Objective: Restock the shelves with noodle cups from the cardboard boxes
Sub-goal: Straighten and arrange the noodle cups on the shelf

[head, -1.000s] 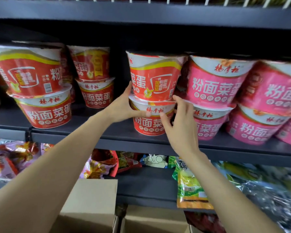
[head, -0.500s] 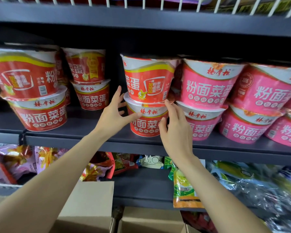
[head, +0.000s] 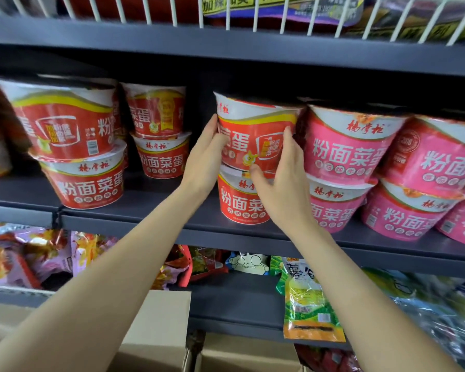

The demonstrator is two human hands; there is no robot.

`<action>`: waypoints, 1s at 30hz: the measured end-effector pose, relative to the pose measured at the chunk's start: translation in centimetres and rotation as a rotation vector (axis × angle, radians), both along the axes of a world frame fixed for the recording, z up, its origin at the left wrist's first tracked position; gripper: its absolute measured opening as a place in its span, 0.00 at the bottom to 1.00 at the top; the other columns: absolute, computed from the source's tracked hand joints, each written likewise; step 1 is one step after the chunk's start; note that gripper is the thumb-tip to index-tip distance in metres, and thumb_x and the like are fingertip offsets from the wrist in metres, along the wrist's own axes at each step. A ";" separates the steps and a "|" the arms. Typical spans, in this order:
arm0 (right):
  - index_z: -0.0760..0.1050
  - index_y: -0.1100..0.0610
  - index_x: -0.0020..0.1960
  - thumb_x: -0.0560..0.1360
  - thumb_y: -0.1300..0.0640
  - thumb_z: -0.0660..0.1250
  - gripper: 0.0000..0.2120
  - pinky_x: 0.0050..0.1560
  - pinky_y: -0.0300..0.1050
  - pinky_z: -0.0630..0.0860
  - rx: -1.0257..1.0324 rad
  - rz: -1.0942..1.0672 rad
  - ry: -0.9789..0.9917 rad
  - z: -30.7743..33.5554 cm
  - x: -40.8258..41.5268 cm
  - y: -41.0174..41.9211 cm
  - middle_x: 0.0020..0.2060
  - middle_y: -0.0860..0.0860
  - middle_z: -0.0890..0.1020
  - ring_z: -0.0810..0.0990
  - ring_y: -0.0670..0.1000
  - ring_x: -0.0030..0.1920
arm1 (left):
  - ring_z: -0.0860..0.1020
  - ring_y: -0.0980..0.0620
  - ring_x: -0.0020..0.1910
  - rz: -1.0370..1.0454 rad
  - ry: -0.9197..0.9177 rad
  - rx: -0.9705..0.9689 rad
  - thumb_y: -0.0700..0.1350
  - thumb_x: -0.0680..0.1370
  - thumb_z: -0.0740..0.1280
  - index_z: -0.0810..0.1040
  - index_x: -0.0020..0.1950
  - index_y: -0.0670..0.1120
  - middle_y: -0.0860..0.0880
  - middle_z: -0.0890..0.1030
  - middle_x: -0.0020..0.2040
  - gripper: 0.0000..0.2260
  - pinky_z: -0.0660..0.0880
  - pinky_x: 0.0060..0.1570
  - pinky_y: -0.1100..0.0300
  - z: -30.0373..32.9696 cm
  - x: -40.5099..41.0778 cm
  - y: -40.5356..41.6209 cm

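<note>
Dark grey shop shelving [head: 145,221] fills the view, its middle tier stocked with noodle cups in stacks of two. At nine o'clock, a red pair [head: 73,146] stands at the shelf's front edge; the lower cup reads 粉面菜蛋 in white under a cursive red brand mark. Just right and further back sits a second red pair [head: 159,132] with the same lettering. At centre, a person's left hand [head: 203,159] presses its palm and fingers against the left side of the upper red cup [head: 255,132], while the right hand [head: 279,178] curls its fingers round the cup's right side, thumb at its lower rim. That cup rests on the lower red cup [head: 239,202], whose label is partly hidden by the right hand and wrist. Touching this stack at three o'clock, pink cups [head: 344,146] carry the same 粉面菜蛋 wording and run in two-high stacks to the frame's edge. At twelve o'clock, a white wire rack [head: 287,14] holds packets whose print is cut off. Below, at seven o'clock, purple snack bags [head: 46,253] crowd the lower shelf; at five o'clock hangs a green pouch [head: 309,299], its writing partly readable. Cardboard boxes [head: 156,331] sit at six o'clock, behind the forearms.
</note>
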State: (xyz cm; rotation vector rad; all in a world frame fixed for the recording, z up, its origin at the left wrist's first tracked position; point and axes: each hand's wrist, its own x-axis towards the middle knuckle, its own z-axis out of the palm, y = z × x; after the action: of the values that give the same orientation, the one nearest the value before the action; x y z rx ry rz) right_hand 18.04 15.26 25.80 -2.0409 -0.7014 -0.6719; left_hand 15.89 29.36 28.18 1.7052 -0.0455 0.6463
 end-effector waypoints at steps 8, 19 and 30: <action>0.55 0.56 0.76 0.78 0.51 0.63 0.30 0.65 0.44 0.70 0.010 -0.091 0.068 0.8 1.1 -1.7 0.69 0.51 0.69 0.70 0.49 0.67 | 0.68 0.61 0.65 0.178 -0.009 0.053 0.45 0.79 0.66 0.60 0.75 0.52 0.54 0.68 0.71 0.26 0.65 0.59 0.69 -1.1 -2.3 -0.2; 0.48 0.53 0.78 0.76 0.48 0.67 0.38 0.67 0.49 0.69 0.036 0.041 0.186 1.1 1.5 -1.5 0.71 0.50 0.66 0.67 0.48 0.70 | 0.70 0.60 0.62 0.222 -0.057 0.095 0.46 0.76 0.70 0.65 0.72 0.50 0.53 0.71 0.68 0.26 0.69 0.56 0.67 -1.1 -1.5 -1.5; 0.49 0.54 0.77 0.76 0.54 0.67 0.37 0.64 0.40 0.69 0.031 -0.027 0.091 -0.6 -0.2 -1.0 0.72 0.51 0.65 0.67 0.45 0.68 | 0.70 0.55 0.68 0.191 0.009 0.166 0.49 0.73 0.72 0.59 0.76 0.49 0.51 0.71 0.70 0.35 0.69 0.61 0.59 -2.5 -1.1 -0.7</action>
State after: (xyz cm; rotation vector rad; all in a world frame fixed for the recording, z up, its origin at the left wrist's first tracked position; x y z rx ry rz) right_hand 17.86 14.27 25.19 -2.0425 -0.6080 -0.5973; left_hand 14.80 28.68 25.71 1.8878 0.0723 0.7944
